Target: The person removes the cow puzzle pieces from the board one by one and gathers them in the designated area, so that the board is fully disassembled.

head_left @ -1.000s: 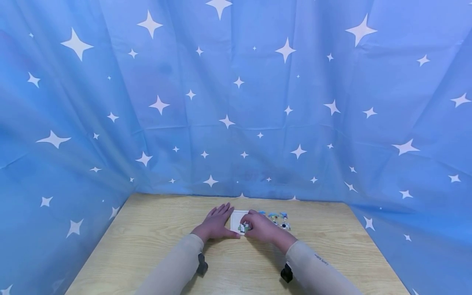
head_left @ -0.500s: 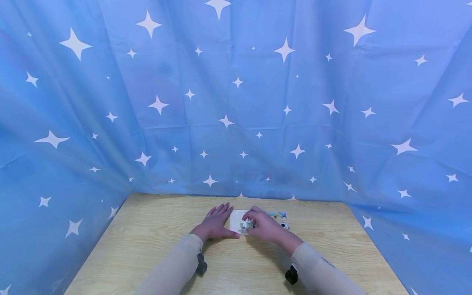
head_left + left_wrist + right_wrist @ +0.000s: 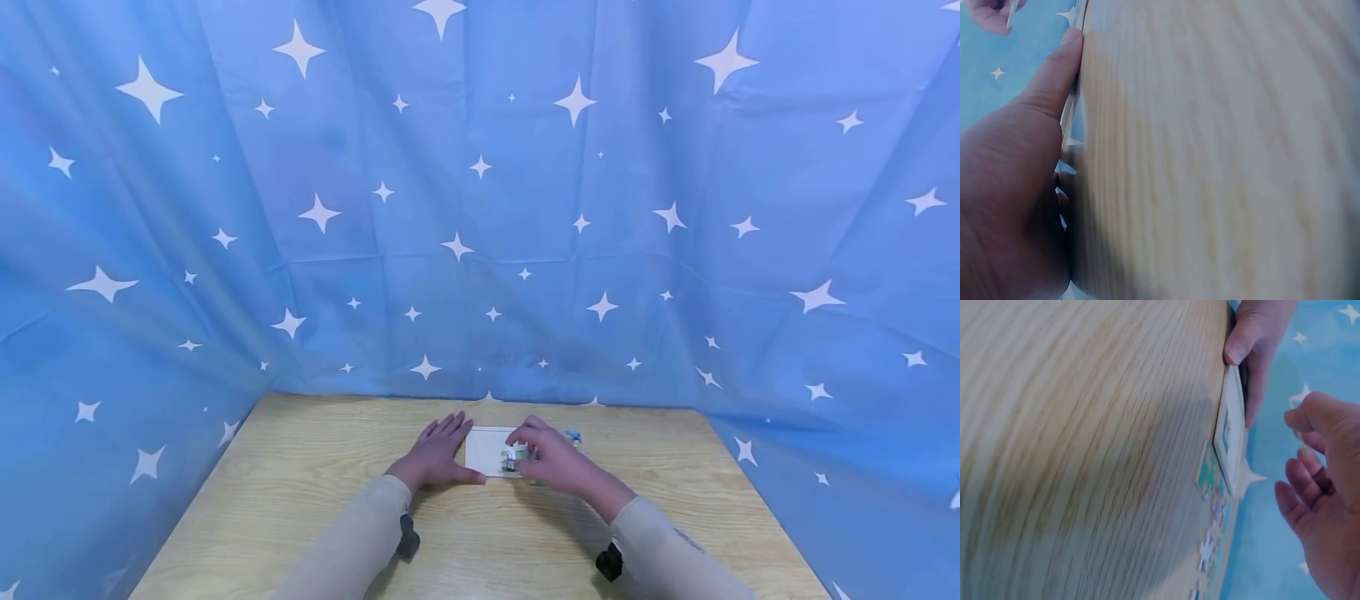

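Observation:
A small white puzzle tray [image 3: 482, 450] lies flat on the wooden table. My left hand [image 3: 438, 458] rests at its left side, fingers stretched out and thumb along the near edge. In the left wrist view the thumb [image 3: 1057, 75] lies straight along that edge. Over the right part of the tray, my right hand [image 3: 557, 460] pinches a green and white jigsaw piece [image 3: 512, 460]. The right wrist view shows only a thin pale edge of this piece [image 3: 1299, 435] between thumb and index finger; the other fingers curl loosely.
Several loose jigsaw pieces [image 3: 1205, 551] lie right of the tray, largely hidden behind the right hand in the head view, with one blue piece [image 3: 573, 437] showing. A green piece [image 3: 1207, 469] sits beside the tray. A blue star-patterned curtain [image 3: 480, 208] hangs around the table [image 3: 480, 542].
My right hand has moved to the right with the jigsaw piece, covering more of the loose pieces and uncovering more of the tray. My left hand has stayed in place.

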### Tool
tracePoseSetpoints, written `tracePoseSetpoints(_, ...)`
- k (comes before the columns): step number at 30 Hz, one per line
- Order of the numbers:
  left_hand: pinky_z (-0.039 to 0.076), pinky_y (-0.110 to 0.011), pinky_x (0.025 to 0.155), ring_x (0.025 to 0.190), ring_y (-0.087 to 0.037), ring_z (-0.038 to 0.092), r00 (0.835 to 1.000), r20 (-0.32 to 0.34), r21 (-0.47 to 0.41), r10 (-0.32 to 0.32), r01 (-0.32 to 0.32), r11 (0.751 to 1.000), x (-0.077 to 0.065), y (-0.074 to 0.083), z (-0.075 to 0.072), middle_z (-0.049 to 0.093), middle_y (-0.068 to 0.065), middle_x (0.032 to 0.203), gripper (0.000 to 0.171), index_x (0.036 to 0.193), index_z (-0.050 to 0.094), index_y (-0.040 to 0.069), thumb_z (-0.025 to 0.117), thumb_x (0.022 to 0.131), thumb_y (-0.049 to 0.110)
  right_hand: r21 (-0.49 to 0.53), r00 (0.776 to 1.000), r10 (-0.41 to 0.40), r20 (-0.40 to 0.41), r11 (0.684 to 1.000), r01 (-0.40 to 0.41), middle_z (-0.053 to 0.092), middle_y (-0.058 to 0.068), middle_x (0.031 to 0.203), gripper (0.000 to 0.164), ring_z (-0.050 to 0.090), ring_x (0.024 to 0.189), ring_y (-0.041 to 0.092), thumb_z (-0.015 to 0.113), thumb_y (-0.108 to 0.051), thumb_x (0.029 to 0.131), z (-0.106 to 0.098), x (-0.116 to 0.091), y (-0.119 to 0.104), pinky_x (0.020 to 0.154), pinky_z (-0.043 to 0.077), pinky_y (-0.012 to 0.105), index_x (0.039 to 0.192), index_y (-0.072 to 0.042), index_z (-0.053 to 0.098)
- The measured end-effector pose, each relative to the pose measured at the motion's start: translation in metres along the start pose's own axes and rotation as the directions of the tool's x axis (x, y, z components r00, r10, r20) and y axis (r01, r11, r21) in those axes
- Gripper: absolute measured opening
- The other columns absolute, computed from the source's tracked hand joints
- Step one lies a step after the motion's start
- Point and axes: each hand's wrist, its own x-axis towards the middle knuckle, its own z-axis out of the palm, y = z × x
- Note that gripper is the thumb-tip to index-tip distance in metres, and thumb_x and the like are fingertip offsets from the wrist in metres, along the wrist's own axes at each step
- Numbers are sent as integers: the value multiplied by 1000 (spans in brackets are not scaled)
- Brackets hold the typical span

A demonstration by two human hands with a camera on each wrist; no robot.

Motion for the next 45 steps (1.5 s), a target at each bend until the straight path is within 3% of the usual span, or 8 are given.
tracePoseSetpoints(9, 13, -56, 137, 170, -35, 17, 1000, 3, 7, 11, -11, 1000, 0, -2, -1, 20, -14, 184, 118, 176, 30, 10, 78, 90, 75, 45, 1000, 14, -16, 999, -13, 61, 5, 115, 33, 59, 91, 21, 78, -3, 101, -9, -13, 6, 76, 55, 32, 134, -5, 75)
tracePoseSetpoints(23, 14, -57, 137, 169, -37, 18, 1000, -10, -16, 26, -26, 1000, 0, -4, 0, 22, -17, 183, 119, 174, 32, 6, 78, 90, 76, 67, 995, 78, -54, 995, -74, 63, 4, 112, 33, 61, 95, 29, 81, -2, 99, -18, -33, 15, 74, 54, 28, 131, -3, 76)
tracePoseSetpoints(33, 11, -59, 137, 170, -35, 15, 999, -27, -37, 39, -40, 999, 7, -15, 11, 19, -12, 184, 125, 176, 30, 12, 75, 85, 84, 77, 992, 105, -71, 992, -100, 62, 4, 114, 31, 58, 94, 19, 80, -4, 100, -22, -45, 25, 76, 54, 29, 130, -3, 76)
tracePoseSetpoints(45, 14, -58, 136, 169, -36, 19, 998, -32, -49, 48, -49, 998, -1, -6, 3, 24, -16, 183, 121, 174, 34, 8, 75, 87, 81, 87, 990, 100, -95, 992, -91, 62, 6, 114, 30, 59, 95, 19, 83, -5, 96, -20, -56, 35, 77, 55, 28, 125, -5, 76)
